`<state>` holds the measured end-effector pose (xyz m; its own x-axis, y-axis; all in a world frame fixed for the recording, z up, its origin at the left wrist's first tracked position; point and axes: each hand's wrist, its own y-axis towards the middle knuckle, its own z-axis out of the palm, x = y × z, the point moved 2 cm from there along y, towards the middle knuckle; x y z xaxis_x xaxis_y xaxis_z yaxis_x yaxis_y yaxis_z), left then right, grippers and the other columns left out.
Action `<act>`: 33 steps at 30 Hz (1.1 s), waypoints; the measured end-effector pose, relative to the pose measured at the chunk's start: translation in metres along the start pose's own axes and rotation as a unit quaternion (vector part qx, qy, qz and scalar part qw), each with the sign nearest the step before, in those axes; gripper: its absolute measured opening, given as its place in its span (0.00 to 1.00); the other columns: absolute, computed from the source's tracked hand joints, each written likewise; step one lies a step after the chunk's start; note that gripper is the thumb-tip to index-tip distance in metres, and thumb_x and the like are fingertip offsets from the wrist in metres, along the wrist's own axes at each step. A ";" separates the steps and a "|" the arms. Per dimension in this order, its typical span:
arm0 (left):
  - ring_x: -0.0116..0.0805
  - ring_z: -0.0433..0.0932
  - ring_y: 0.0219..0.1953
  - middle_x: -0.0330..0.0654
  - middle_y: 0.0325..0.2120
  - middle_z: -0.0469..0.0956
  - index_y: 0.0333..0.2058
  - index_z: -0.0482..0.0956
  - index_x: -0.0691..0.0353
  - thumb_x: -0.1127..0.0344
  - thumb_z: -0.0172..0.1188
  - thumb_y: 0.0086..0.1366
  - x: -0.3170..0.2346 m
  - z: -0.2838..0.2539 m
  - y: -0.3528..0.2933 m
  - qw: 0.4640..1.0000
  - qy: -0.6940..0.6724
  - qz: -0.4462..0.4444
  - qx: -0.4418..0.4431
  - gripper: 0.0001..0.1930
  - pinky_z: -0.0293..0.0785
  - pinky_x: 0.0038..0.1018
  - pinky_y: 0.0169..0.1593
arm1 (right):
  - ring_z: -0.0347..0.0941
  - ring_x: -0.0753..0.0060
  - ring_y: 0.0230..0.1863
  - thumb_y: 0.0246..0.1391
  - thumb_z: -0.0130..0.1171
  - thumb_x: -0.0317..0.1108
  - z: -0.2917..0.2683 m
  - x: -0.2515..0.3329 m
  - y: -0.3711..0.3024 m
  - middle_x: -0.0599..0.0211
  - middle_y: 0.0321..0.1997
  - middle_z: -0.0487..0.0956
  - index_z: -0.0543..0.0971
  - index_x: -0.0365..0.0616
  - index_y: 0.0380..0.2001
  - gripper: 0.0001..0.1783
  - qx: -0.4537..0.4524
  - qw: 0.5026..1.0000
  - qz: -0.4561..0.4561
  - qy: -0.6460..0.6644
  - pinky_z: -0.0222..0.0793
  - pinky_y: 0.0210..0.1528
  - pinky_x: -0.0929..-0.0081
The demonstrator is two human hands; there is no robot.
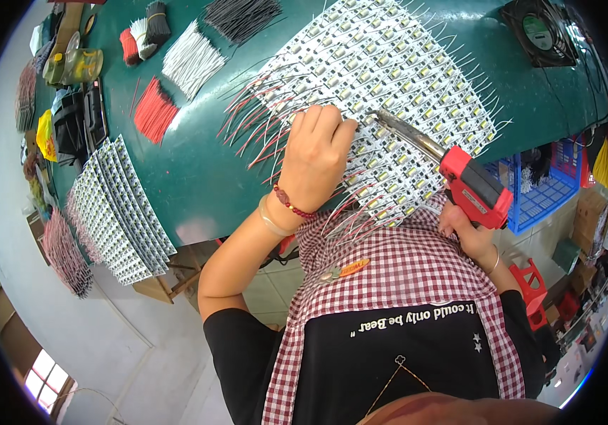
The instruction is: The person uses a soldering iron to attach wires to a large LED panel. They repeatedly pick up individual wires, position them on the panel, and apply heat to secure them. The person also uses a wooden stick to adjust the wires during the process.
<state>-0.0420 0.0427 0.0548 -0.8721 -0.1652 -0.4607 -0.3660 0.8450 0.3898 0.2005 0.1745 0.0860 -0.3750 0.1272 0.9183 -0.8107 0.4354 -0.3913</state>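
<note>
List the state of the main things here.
Left hand: fingers curled over the board sheet, fingertips hidden
Right hand: holding the soldering tool
Soldering tool: tip over the sheet, heat unclear
Board sheet: spread out, wires along its edges
Stacked boards: overlapping, fanned
Red wire pile: unattached
White wire pile: unattached
Fan: running or not, unclear
Blue basket: holding things

The soldering iron (pixel 476 188) is red and black; the LED circuit-board panel (pixel 403 78) is white, dotted with yellow. The tabletop (pixel 205 156) is green, the wire bundles (pixel 192 60) red, white and black, the apron (pixel 389 263) burgundy-and-white gingham, the crate (pixel 544 204) blue.
</note>
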 end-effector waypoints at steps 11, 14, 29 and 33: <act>0.40 0.70 0.31 0.43 0.27 0.69 0.33 0.77 0.66 0.82 0.60 0.46 0.005 -0.001 -0.002 1.000 -0.027 0.005 0.000 0.12 0.68 0.33 0.36 | 0.69 0.84 0.24 0.60 0.58 0.32 -0.002 -0.008 -0.002 0.74 0.23 0.74 0.76 0.41 0.32 0.07 0.007 0.996 0.073 0.049 0.65 0.28 0.81; 0.40 0.70 0.31 0.43 0.27 0.69 0.33 0.77 0.66 0.82 0.60 0.46 0.005 -0.001 -0.004 0.999 -0.033 0.005 0.000 0.13 0.69 0.33 0.36 | 0.69 0.84 0.25 0.59 0.59 0.32 -0.002 -0.010 -0.002 0.75 0.23 0.74 0.76 0.41 0.32 0.06 0.006 0.996 0.074 0.049 0.64 0.28 0.81; 0.41 0.70 0.32 0.44 0.30 0.70 0.35 0.77 0.68 0.81 0.57 0.46 0.005 -0.001 -0.006 0.999 -0.005 0.033 0.001 0.14 0.70 0.32 0.37 | 0.68 0.85 0.26 0.58 0.59 0.30 -0.006 -0.015 -0.004 0.76 0.25 0.74 0.77 0.40 0.34 0.04 0.020 0.999 0.034 0.010 0.64 0.28 0.81; 0.40 0.70 0.31 0.44 0.30 0.70 0.35 0.78 0.68 0.81 0.58 0.45 0.005 -0.002 -0.005 0.999 -0.005 0.036 -0.001 0.14 0.70 0.32 0.36 | 0.68 0.85 0.25 0.58 0.59 0.29 -0.003 -0.013 -0.003 0.76 0.25 0.74 0.77 0.40 0.34 0.04 0.011 0.999 0.049 0.021 0.64 0.28 0.81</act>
<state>-0.0450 0.0366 0.0519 -0.8929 -0.0995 -0.4390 -0.3036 0.8532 0.4241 0.2091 0.1742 0.0758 -0.4341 0.2060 0.8770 -0.7807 0.3998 -0.4803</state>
